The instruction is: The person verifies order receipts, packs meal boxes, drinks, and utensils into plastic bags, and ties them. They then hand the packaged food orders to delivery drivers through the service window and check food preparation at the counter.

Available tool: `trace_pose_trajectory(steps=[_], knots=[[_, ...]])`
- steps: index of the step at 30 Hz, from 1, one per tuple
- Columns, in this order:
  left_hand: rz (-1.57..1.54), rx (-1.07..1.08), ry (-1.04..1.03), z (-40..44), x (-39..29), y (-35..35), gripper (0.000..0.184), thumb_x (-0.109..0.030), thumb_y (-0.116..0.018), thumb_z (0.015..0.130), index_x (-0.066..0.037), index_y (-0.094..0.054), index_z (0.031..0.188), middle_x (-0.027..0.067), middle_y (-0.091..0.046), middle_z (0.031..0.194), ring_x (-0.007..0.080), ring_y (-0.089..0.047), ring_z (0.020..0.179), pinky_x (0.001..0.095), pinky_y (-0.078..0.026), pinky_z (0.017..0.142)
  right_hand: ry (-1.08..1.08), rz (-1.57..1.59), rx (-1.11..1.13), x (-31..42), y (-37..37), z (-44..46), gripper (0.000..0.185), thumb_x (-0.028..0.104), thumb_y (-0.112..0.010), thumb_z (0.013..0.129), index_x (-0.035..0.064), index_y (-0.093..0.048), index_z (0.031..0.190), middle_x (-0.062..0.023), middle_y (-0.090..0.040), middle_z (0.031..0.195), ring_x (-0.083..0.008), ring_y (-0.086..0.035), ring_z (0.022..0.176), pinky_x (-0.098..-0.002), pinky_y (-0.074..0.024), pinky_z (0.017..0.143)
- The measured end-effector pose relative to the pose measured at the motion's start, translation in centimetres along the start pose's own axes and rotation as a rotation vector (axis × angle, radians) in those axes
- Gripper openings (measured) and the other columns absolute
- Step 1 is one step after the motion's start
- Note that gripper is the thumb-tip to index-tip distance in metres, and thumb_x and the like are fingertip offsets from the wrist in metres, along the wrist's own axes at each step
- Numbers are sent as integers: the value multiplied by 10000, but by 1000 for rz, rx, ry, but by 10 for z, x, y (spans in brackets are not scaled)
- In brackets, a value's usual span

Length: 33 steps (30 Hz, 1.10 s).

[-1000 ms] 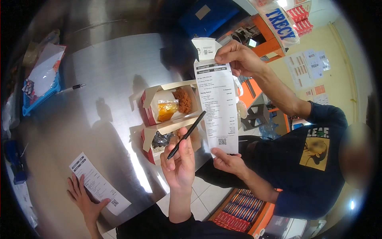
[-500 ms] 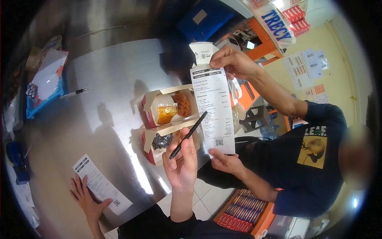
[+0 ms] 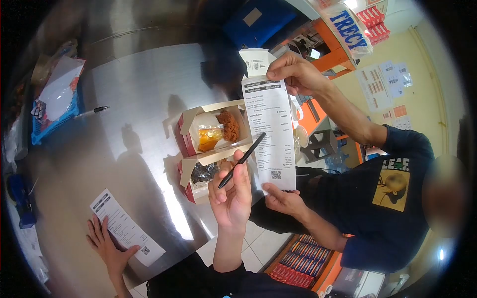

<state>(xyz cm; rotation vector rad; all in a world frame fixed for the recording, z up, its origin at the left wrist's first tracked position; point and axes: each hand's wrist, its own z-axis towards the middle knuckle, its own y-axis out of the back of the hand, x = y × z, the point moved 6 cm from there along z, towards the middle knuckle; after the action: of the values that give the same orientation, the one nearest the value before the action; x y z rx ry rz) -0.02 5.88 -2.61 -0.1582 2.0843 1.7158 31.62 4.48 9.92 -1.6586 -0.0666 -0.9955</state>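
Note:
My right hand [image 3: 232, 191] grips a black pen [image 3: 242, 160] between thumb and fingers, the pen's upper end over the long receipt [image 3: 273, 149]. Another person's two hands hold that receipt up by its top and bottom, with a small white folded paper [image 3: 256, 60] at its top. My left hand [image 3: 110, 248] lies flat with fingers spread on the steel table, its fingers and thumb on the edge of a second receipt [image 3: 124, 224]. Between the receipts stand two open boxes: one with fried chicken [image 3: 228, 125] and a yellow packet [image 3: 209, 137], the other with a dark packet [image 3: 202, 173].
A blue basket [image 3: 57, 125] with papers and a second pen [image 3: 94, 111] are at the left. A blue bag [image 3: 258, 25] is at the top. The other person [image 3: 367, 198] stands at the right, near an orange shelf [image 3: 333, 57].
My right hand has moved slightly right and up with the pen, whose upper end now overlaps the held receipt more. My left hand stays on the other receipt.

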Motion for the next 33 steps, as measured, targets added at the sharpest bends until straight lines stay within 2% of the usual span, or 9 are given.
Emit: trace_pose_trajectory(steps=[3,7,9,12,15,28,33], knots=[[18,26,-1,0,1,-1,1138,-614,-709,417,-109,-300,1351,124,-190,1454,345,-85,1352,582,-7,1032,0,4,19,1,-2,-2,278,220,-361,964,124,-447,1210,-44,-587,857,-78,-467,484,-182,-352,409],[0,25,0,1,-1,1,1125,-593,-715,418,-111,-304,1348,123,-194,1452,343,-82,1353,580,-6,1033,-35,12,18,0,-4,-18,259,200,-383,956,122,-451,1194,-64,-581,848,-87,-478,497,-190,-368,430],[-19,17,10,1,0,0,1137,-525,-758,371,-114,-323,1338,121,-192,1455,335,-88,1352,573,4,1036,-70,26,28,-3,-1,-24,239,177,-412,946,117,-458,1173,-78,-574,837,-92,-486,504,-197,-378,448],[-5,48,16,1,0,1,1114,-578,-718,425,-115,-303,1349,113,-196,1453,340,-81,1354,583,-8,1028,-78,7,-14,-6,6,-31,241,182,-423,942,113,-458,1171,-76,-570,829,-90,-482,503,-193,-372,448],[5,33,2,0,0,0,1115,-584,-712,426,-115,-302,1351,107,-192,1457,337,-79,1355,585,-12,1025,-63,3,-18,-5,7,-30,245,189,-430,940,112,-457,1171,-74,-569,821,-87,-473,497,-192,-365,445],[2,31,9,1,0,0,1126,-607,-701,417,-115,-307,1349,118,-192,1455,344,-84,1352,581,-9,1031,-50,-21,-17,-4,10,-25,250,206,-412,947,124,-466,1177,-51,-573,827,-82,-464,502,-191,-355,437],[-8,10,13,1,0,0,1131,-570,-737,381,-111,-336,1333,124,-211,1450,343,-102,1348,569,-9,1036,9,-53,5,0,4,-18,264,203,-415,946,121,-455,1193,-44,-569,824,-82,-441,483,-193,-355,437]])
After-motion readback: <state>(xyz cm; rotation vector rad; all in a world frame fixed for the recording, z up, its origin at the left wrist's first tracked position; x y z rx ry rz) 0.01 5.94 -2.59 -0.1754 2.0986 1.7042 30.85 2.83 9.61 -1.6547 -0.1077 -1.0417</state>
